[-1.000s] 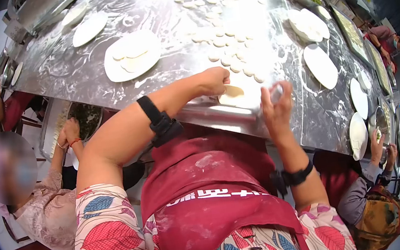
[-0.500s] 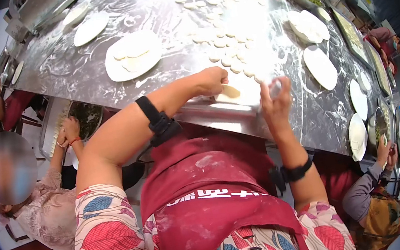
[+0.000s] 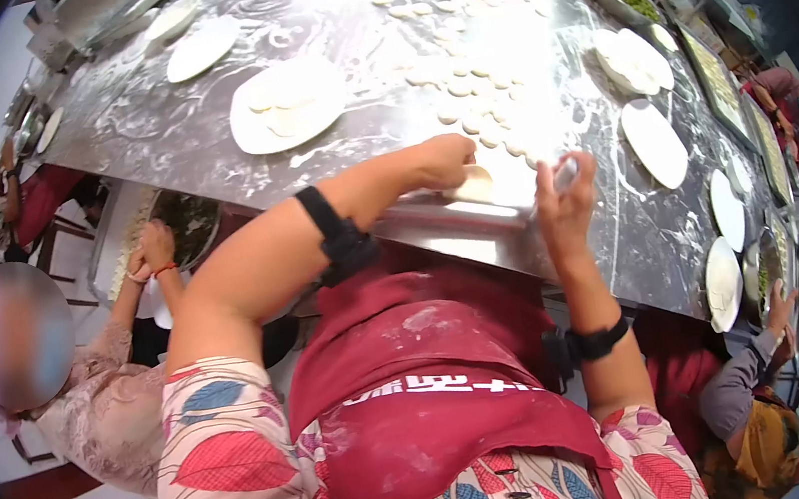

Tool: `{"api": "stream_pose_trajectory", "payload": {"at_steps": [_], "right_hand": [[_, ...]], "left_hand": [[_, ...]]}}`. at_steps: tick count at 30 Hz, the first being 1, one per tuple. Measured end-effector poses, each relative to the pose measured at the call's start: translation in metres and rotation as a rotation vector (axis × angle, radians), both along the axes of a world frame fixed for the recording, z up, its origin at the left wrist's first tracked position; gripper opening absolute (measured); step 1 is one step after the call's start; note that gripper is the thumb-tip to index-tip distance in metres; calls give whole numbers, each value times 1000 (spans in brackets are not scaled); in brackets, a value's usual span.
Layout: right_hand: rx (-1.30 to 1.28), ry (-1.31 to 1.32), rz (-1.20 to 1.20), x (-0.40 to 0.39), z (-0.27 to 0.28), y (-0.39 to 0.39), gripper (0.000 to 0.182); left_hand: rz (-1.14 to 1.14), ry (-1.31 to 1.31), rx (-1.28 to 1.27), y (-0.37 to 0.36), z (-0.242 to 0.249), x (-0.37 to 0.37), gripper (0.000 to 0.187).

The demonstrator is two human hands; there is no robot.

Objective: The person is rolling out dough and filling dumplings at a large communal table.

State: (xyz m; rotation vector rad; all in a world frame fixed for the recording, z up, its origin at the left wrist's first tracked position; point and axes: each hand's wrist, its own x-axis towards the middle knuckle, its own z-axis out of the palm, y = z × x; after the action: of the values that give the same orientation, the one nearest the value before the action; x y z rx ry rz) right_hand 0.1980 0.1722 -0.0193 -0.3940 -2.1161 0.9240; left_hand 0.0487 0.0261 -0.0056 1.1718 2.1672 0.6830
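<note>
left hand [image 3: 445, 161] pinching edge of flat round pale dough wrapper [image 3: 473, 184], wrapper lying under fingertips at near edge of floured steel table [image 3: 162, 129]. right hand [image 3: 565, 202] closed around small pale rolling pin [image 3: 566, 172], just right of wrapper. row of small dough discs [image 3: 483, 117] just beyond.

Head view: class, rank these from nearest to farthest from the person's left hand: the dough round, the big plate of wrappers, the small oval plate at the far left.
1. dough round, at the left hand
2. big plate of wrappers, mid-table
3. small oval plate, far left
</note>
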Motion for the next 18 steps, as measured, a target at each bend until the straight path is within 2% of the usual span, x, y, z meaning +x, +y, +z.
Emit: {"api": "stream_pose_trajectory", "payload": {"at_steps": [1, 3, 5, 7, 9, 12, 14, 15, 17, 18], "right_hand": [[94, -2, -22, -19, 4, 5, 27], [235, 83, -38, -52, 3, 13, 27], [236, 89, -16, -57, -3, 17, 27], [223, 107, 7, -33, -10, 16, 25], [-47, -10, 20, 0, -19, 10, 23], [-255, 22, 98, 29, -7, -13, 23], [-321, 5, 98, 36, -6, -17, 24], [-259, 41, 98, 35, -10, -14, 25], [-133, 110, 101, 30, -23, -7, 28], [-88, 108, 99, 29, -24, -4, 28]], "left_hand": [[10, 74, 1, 4, -1, 1, 20], [53, 70, -35, 10, -3, -3, 40], [96, -14, -49, 13, -10, -6, 31], [129, 34, -5, 4, 0, 8, 32], [46, 133, -32, -6, 4, 17, 32], [13, 24, 92, -14, -5, 5, 34], [117, -173, 201, -37, 22, -6, 35], [168, -274, 257, -52, 35, -16, 35], [195, -274, 312, -81, 48, -53, 37], [299, -353, 343, -100, 43, -77, 38]]}}
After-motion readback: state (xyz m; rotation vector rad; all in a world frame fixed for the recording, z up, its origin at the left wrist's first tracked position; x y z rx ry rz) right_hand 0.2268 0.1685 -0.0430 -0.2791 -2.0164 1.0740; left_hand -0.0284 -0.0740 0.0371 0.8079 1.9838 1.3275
